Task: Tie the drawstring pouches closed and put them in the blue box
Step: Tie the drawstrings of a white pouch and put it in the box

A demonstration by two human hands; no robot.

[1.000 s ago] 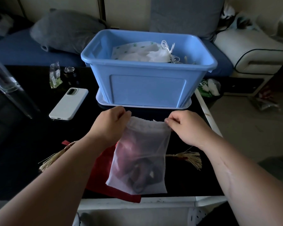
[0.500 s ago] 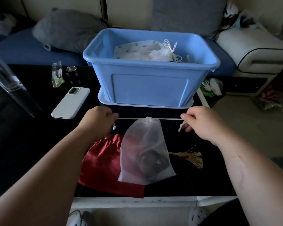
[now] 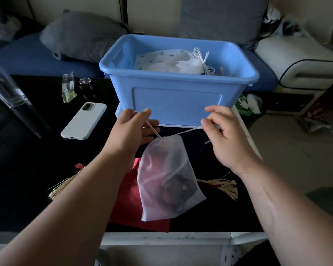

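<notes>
Now the white mesh pouch (image 3: 166, 177) hangs from its cords above the dark tabletop (image 3: 37, 169), just in front of the blue box (image 3: 178, 96). Its mouth is gathered tight into a small bunch at the top, and dark and reddish contents show dimly through the mesh.

The left hand (image 3: 132, 131) pinches one cord between thumb and fingers (image 3: 147, 112), with the lower fingers spread loosely beneath. The right hand (image 3: 224, 135) pinches the other cord between thumb and forefinger, the rest of its fingers curled in.

Half a second ago the cord was stretched in one straight, level line between the two hands, which were set wide apart. The hands have since come closer together and risen slightly. The cords now slant down from each hand to the pouch mouth, making a shallow V. The pouch hangs lower from the hands and tilts a little to the right.

Under the pouch, a red pouch (image 3: 135, 204) lies flat on the tabletop, unchanged, with straw-coloured tassels (image 3: 222, 186) out to either side of it. The blue box holds white pouches (image 3: 173, 62) with looped cords, as before. A white phone (image 3: 84, 120) lies face down on the tabletop, left of the box, with a small clear packet (image 3: 68, 87) behind it. A grey pillow (image 3: 81, 38) rests on the sofa behind the tabletop.
</notes>
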